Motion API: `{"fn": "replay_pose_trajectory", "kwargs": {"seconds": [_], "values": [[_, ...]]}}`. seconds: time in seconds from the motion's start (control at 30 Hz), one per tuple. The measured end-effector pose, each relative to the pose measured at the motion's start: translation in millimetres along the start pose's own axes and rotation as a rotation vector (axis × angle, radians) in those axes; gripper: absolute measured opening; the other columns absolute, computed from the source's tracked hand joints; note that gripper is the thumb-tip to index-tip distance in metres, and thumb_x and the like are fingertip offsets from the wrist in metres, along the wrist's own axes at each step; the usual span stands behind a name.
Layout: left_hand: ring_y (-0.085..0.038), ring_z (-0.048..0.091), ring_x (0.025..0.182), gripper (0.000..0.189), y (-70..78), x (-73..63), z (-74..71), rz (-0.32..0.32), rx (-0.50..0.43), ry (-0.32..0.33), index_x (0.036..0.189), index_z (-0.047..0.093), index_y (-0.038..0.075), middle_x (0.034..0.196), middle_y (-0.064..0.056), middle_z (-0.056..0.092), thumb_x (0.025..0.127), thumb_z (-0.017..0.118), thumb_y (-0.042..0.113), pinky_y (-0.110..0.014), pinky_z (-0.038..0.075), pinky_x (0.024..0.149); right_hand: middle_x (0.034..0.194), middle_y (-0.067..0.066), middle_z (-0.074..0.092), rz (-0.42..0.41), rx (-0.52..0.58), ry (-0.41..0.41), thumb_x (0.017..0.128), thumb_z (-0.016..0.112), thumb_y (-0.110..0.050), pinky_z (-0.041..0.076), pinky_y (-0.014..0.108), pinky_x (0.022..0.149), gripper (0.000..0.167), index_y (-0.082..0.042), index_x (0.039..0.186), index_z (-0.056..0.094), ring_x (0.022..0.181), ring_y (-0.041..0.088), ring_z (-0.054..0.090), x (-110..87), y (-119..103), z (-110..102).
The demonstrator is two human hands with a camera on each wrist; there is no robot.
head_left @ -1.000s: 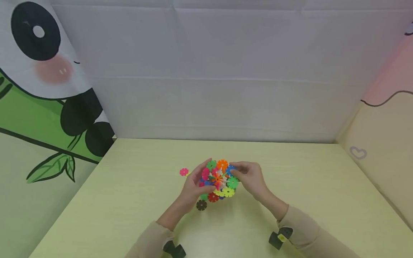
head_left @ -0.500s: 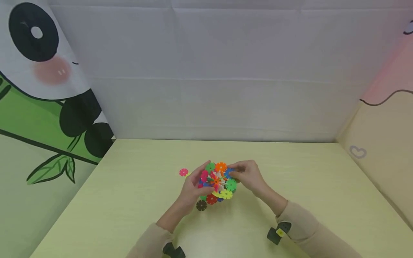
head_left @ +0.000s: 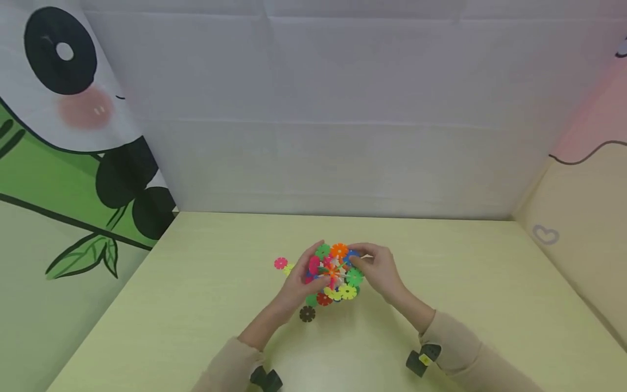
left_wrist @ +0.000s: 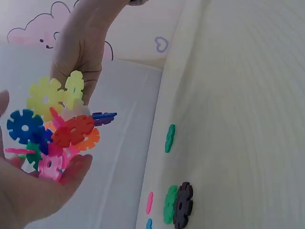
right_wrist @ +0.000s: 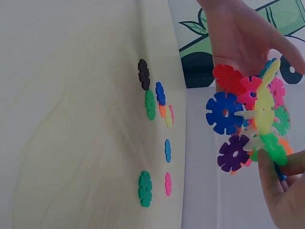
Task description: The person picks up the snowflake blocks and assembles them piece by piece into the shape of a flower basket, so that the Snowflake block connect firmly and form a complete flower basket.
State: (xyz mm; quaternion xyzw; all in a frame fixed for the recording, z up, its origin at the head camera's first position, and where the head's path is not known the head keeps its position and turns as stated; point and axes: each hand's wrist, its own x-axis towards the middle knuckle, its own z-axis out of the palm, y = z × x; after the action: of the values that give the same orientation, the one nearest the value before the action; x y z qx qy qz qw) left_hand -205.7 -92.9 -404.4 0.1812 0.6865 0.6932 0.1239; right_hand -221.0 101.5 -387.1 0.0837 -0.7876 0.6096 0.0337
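Note:
A ball-shaped cluster of slotted plastic snowflake discs (head_left: pixel 332 270) in many colours is held up over the table in the head view. My left hand (head_left: pixel 299 284) grips its left side, the thumb lying across the front. On the right, my right hand (head_left: pixel 383 272) pinches a blue disc (head_left: pixel 351 257) at the cluster's edge between thumb and fingers. In the right wrist view the thumb lies beside a green disc (right_wrist: pixel 272 148), and the blue one is mostly hidden. Yellow discs (left_wrist: pixel 45 99) and a red disc (left_wrist: pixel 74 131) face the left wrist camera.
Loose discs lie on the pale table (head_left: pixel 196 305): a dark brown one (head_left: pixel 307 314) below the left hand, a pink one (head_left: pixel 281 263) and a yellow one (head_left: pixel 289 269) left of it. More loose discs, including a green one (right_wrist: pixel 145 189), lie beneath the cluster. A white wall (head_left: pixel 313 163) stands behind.
The cluster dips slightly, then rises back, with both hands moving along with it. Each hand keeps its hold, and the head view shifts a little.

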Motion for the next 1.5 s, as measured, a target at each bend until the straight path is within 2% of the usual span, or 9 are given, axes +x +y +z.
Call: {"fn": "replay_pose_trajectory", "kwargs": {"seconds": [0.13,0.27,0.37,0.53,0.7,0.9,1.17,1.33,1.5], "values": [[-0.026,0.051,0.104,0.061,2.3,1.6,4.0,0.046,0.231,0.081,0.142,0.022,0.032,0.133,-0.006,0.041,0.091,0.054,0.027,-0.032,0.051,0.078,0.087,0.018,0.060,-0.018,0.045,-0.008,0.085,0.057,0.003,0.054,0.026,0.063,0.022,0.005,0.106,0.062,0.077,0.031,0.066,-1.2,4.1,3.7],[-0.026,0.041,0.114,0.057,6.4,0.7,8.0,0.153,0.520,0.199,0.141,0.031,0.027,0.132,-0.008,0.042,0.089,0.056,0.029,-0.045,0.048,0.081,0.089,0.018,0.060,-0.032,0.058,-0.002,0.086,0.056,0.002,0.055,0.033,0.069,0.022,0.004,0.106,0.062,0.076,0.027,0.066,-3.6,3.4,6.9],[-0.026,0.034,0.124,0.059,7.1,0.8,6.8,0.212,0.619,0.203,0.141,0.032,0.023,0.135,-0.008,0.041,0.088,0.057,0.028,-0.053,0.042,0.089,0.090,0.017,0.060,-0.041,0.062,0.010,0.085,0.057,0.002,0.054,0.035,0.072,0.021,0.003,0.106,0.063,0.077,0.025,0.066,-5.3,2.2,8.1],[-0.026,0.055,0.103,0.058,14.0,1.7,-3.2,0.171,0.405,0.027,0.140,0.031,0.019,0.128,-0.008,0.048,0.088,0.058,0.019,-0.036,0.049,0.084,0.090,0.018,0.060,-0.086,0.058,-0.010,0.086,0.057,0.001,0.054,0.026,0.069,0.021,0.003,0.106,0.063,0.077,0.026,0.066,-7.8,-0.7,9.3],[-0.027,0.059,0.095,0.050,19.6,4.0,-9.3,0.086,0.255,-0.101,0.134,0.038,0.009,0.116,-0.015,0.055,0.088,0.057,0.013,-0.029,0.050,0.081,0.088,0.019,0.061,-0.138,0.036,-0.029,0.086,0.057,0.003,0.053,0.022,0.063,0.021,0.004,0.106,0.063,0.075,0.028,0.065,-11.4,-9.1,9.4],[-0.017,0.061,0.085,0.040,17.6,7.6,-8.3,0.033,0.260,-0.032,0.122,0.052,0.006,0.108,-0.018,0.060,0.085,0.062,0.012,-0.030,0.051,0.078,0.086,0.022,0.062,-0.194,-0.013,-0.044,0.084,0.057,0.007,0.054,0.023,0.062,0.021,0.008,0.104,0.062,0.074,0.037,0.063,-18.5,-26.8,9.4],[-0.020,0.063,0.083,0.035,12.0,12.0,-3.5,0.028,0.234,0.083,0.116,0.059,0.001,0.105,-0.020,0.062,0.082,0.065,0.005,-0.029,0.052,0.074,0.088,0.016,0.063,-0.248,-0.041,-0.023,0.083,0.061,0.001,0.054,0.022,0.063,0.026,0.002,0.109,0.062,0.073,0.026,0.067,-11.2,-1.3,8.4],[-0.021,0.063,0.083,0.037,11.6,10.7,-2.0,0.034,0.240,0.053,0.120,0.055,0.001,0.106,-0.019,0.060,0.084,0.062,0.007,-0.030,0.053,0.074,0.085,0.015,0.062,-0.215,-0.022,-0.024,0.085,0.060,-0.001,0.055,0.026,0.062,0.023,0.001,0.107,0.060,0.073,0.027,0.067,-11.7,1.0,6.2],[-0.022,0.059,0.091,0.042,10.1,8.2,-3.6,0.048,0.208,-0.060,0.125,0.048,0.004,0.111,-0.017,0.055,0.085,0.059,0.008,-0.030,0.052,0.078,0.086,0.014,0.063,-0.271,-0.041,-0.017,0.084,0.060,0.001,0.055,0.025,0.064,0.020,0.001,0.103,0.064,0.069,0.025,0.066,-13.6,1.4,7.2]]}}
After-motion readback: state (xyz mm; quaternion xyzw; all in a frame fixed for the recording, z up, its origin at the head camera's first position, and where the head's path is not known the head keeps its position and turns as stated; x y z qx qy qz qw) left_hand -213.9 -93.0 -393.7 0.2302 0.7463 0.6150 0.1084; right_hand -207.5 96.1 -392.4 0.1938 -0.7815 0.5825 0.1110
